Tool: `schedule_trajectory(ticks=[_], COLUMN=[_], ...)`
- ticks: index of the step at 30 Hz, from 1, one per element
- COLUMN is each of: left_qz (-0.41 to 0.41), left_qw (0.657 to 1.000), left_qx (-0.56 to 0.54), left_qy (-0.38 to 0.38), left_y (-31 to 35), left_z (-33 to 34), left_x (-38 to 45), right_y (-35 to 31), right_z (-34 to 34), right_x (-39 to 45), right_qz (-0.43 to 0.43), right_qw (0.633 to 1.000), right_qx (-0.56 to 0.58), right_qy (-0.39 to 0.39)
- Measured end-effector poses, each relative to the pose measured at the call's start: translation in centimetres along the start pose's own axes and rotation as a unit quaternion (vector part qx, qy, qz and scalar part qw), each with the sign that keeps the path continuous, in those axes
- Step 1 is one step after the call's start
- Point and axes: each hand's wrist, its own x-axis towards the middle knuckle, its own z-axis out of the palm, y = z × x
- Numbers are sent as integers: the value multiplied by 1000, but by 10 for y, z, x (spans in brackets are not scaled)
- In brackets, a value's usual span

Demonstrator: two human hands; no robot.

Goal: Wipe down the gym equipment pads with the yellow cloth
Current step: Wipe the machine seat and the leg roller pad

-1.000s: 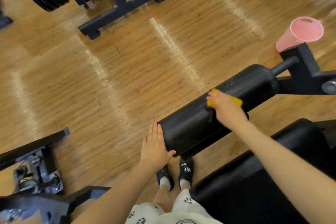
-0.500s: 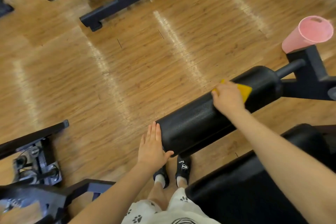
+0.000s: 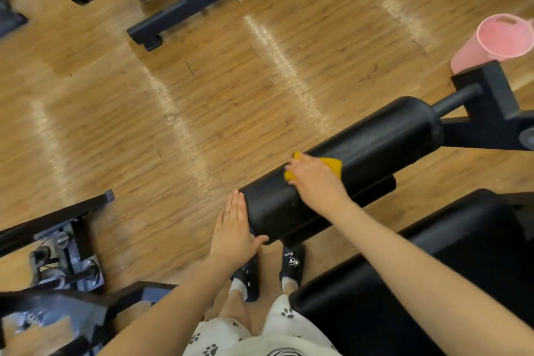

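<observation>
Head view, the only one supplied. I find the black roller pad [image 3: 341, 170] lying across the frame from 7 o'clock to 2 o'clock. The left hand [image 3: 234, 233] rests flat, fingers straight, against the pad's near end cap, holding nothing. The right hand [image 3: 313, 180] presses the yellow cloth [image 3: 332, 164] onto the pad's top, about mid-length; whether the fingers curl round the cloth I cannot tell. A pink cup [image 3: 497, 43] sits at 2 o'clock. My judgement: roller wiping is under way; next, cover the far end, then the seat pad [image 3: 433, 283] at 5 o'clock.
</observation>
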Motion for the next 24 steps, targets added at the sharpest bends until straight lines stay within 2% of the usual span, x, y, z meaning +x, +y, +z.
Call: schedule_trajectory(ticks=[3,6,8,11,14,17,20,24], left_qz=[12,91,119,107,98,80,73,71], left_qw=[999,985,977,978,982,989,995,992], left_qx=[41,133,165,171,157,124,62,-15], left_qy=[18,65,65,46,32,28,8,-103], left_y=[3,6,7,11,15,17,14,3], left_z=[0,10,20,24,23,17,-1,-26], left_x=[-3,-11,-13,-12,-11,-4,13,40], right_y=[72,151,187,196,166,108,30,-36], right_z=[-30,-55,-63,-61,-53,-34,-8,35], right_x=[-9,-21,-28,-27,-24,-28,-31,-37], right_qz=[95,192,243,292,320,277,165,29], right_qw=[994,977,962,941,922,937,975,999], right_qx=[12,49,72,107,123,120,87,30], right_qy=[61,82,102,138,181,176,122,14])
